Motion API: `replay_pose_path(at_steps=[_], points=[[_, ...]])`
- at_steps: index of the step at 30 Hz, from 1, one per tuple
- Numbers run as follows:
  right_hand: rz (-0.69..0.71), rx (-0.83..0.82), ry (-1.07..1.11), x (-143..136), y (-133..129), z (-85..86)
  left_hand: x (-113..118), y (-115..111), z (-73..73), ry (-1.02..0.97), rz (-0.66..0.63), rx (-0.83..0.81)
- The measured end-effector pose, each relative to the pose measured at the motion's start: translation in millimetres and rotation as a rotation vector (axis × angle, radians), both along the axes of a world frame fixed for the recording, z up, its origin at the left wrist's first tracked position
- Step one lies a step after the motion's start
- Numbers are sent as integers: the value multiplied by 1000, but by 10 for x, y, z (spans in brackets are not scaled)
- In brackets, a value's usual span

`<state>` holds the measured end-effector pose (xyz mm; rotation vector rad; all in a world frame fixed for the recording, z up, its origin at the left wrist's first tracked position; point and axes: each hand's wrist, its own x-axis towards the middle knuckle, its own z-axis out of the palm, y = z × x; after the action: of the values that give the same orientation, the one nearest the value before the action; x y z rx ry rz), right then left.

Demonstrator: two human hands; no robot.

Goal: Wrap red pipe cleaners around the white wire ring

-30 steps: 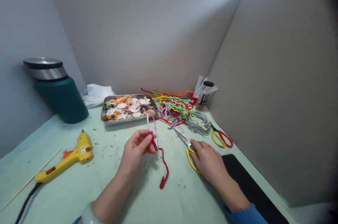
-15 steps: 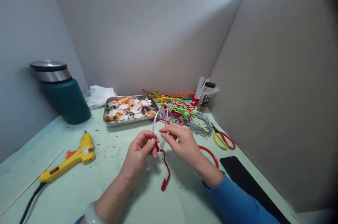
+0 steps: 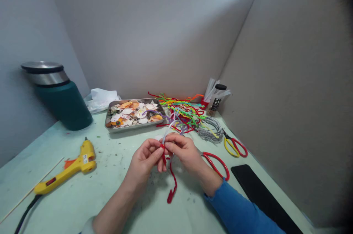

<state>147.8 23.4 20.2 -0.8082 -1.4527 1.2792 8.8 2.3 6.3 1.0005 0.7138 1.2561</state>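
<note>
My left hand is closed in a pinch on red yarn wound at one spot on a pale, bendy strip that curves up above the fingers. Against it, my right hand is also closed, thumb and index finger pinching at the top of the red winding. The yarn's loose tail hangs below both hands and ends in a small bunched tuft. Part of the pale strip shows beneath the right fingers; the rest is hidden by the hands.
A metal tray of shells stands behind my hands, beside a heap of coloured yarn and a coil of grey cord. Red-handled scissors lie by my right wrist, other scissors farther right. A yellow glue gun lies left.
My right hand has moved left and closed in against the left fingertips at the red winding. The pale strip now leans to the right. The view has shifted slightly, showing more of the red-handled scissors.
</note>
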Motion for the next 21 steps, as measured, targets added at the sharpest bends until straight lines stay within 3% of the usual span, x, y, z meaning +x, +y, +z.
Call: replay_pose_path(at_steps=[10,21], points=[[35,-73,129,-7,18,-89,-31,-20,-7,-76,-104,-34],[75,-95,149,12,46,-119,-19,-27,-8,-84,-119,-34]])
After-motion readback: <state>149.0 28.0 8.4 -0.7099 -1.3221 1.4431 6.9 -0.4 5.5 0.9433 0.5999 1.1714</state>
